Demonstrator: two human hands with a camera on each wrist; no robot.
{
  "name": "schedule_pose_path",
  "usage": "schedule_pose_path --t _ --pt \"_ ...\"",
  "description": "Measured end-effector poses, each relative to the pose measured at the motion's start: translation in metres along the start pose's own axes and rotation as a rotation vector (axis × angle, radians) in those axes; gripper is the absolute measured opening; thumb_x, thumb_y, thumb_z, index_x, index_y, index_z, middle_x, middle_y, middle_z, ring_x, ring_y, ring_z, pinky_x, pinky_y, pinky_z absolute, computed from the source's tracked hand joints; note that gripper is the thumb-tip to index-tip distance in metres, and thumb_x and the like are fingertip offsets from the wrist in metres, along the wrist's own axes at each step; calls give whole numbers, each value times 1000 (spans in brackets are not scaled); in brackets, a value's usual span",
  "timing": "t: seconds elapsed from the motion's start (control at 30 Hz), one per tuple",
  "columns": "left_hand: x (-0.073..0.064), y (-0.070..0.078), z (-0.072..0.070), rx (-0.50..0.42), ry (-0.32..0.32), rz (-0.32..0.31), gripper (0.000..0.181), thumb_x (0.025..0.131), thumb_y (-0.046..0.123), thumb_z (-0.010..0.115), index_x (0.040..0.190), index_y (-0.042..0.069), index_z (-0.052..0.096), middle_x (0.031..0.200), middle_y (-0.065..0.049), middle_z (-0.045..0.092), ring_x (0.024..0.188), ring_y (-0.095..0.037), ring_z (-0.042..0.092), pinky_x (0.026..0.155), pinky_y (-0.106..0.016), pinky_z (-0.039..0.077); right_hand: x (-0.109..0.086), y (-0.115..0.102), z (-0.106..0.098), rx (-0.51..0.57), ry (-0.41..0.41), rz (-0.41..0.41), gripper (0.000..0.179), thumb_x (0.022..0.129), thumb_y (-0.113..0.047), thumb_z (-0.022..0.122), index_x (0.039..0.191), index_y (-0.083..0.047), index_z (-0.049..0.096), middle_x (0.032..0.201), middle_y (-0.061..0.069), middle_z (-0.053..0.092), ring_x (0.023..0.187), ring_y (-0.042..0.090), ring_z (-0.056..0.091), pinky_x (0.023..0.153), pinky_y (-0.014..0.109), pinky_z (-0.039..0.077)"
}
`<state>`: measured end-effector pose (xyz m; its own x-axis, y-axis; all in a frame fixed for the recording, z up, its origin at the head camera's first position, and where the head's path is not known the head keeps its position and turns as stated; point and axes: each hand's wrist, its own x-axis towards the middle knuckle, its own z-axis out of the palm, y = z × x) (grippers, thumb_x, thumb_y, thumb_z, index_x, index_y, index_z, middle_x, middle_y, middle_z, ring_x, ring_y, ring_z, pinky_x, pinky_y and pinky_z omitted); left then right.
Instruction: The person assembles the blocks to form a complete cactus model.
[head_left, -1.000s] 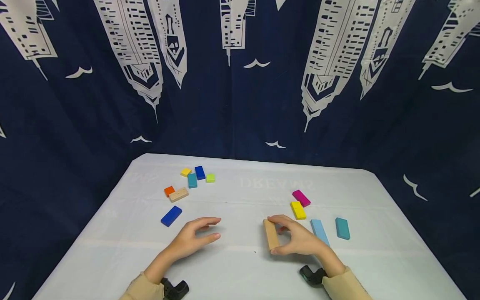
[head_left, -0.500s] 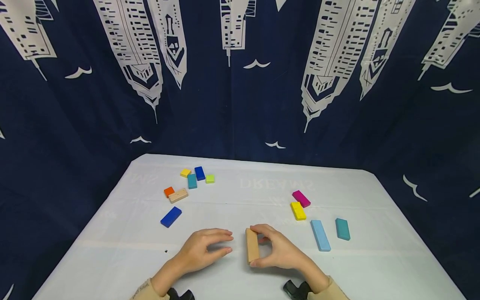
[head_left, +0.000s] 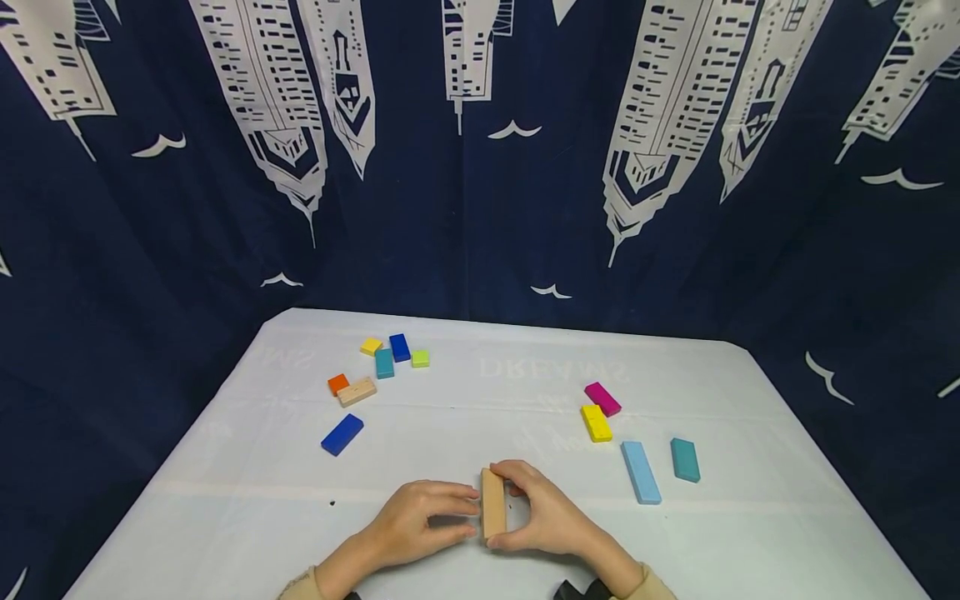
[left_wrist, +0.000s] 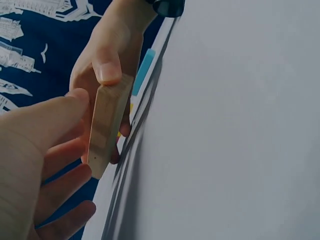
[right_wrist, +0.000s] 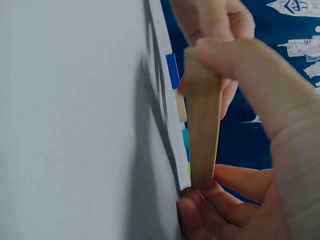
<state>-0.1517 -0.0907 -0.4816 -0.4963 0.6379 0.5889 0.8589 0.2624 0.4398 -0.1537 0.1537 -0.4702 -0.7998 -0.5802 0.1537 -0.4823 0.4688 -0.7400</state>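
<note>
My right hand [head_left: 546, 510] holds a plain wooden block [head_left: 493, 503] by its two ends, thumb at the near end and fingers at the far end. Seen from the right wrist, the block [right_wrist: 204, 120] is long and flat-sided, raised off the white table. My left hand [head_left: 422, 521] is at the block's left side, its fingers relaxed and slightly bent, the tips right at the wood. The left wrist view has the left thumb and fingers [left_wrist: 65, 175] spread along the block [left_wrist: 107, 125], not wrapped round it.
On the left of the table [head_left: 225, 517] lie a blue block [head_left: 342, 434], a wooden block [head_left: 357, 392], an orange block [head_left: 338, 383] and several small coloured ones behind. To the right are magenta [head_left: 603, 398], yellow [head_left: 596, 423], light blue [head_left: 641, 472] and teal [head_left: 686, 460] blocks.
My right hand has carried the wooden block left and nearer to me. My left hand has moved right and nearer, closing the gap to the block. The other blocks have stayed put.
</note>
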Motion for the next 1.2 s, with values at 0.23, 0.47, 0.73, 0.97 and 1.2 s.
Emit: schedule_pose_path --t 0.23,0.47,0.73,0.97,1.2 --pt "-4 -3 5 35 -35 24 24 86 31 69 102 14 74 115 -1 65 107 -10 59 89 -23 47 -1 3 9 -116 13 -7 89 67 -57 77 135 -9 46 130 -5 46 117 13 44 97 34 43" --pt "-8 -3 7 51 -64 -4 32 83 42 69 102 17 74 119 0 64 109 -10 59 87 -28 49 -1 3 12 -177 32 -37 90 63 -61 77 133 -12 48 129 -7 47 117 11 42 97 38 43" --pt "-9 -4 8 94 -75 -16 35 83 46 67 103 19 74 120 2 63 109 -9 58 86 -29 49 0 3 10 -202 9 -37 92 60 -64 76 133 -14 49 132 -6 48 120 11 42 99 38 42" --pt "-7 -2 8 111 -63 8 30 83 41 69 102 19 74 118 1 64 106 -10 60 84 -28 50 -3 4 2 -144 -48 -45 83 65 -56 78 132 -16 51 138 -2 44 126 18 40 101 44 39" --pt "-5 0 11 81 -56 17 27 84 37 70 102 17 74 117 0 64 107 -11 60 87 -26 49 -4 6 -1 -134 -52 -43 79 65 -55 79 131 -19 53 135 -6 45 124 16 42 101 44 39"
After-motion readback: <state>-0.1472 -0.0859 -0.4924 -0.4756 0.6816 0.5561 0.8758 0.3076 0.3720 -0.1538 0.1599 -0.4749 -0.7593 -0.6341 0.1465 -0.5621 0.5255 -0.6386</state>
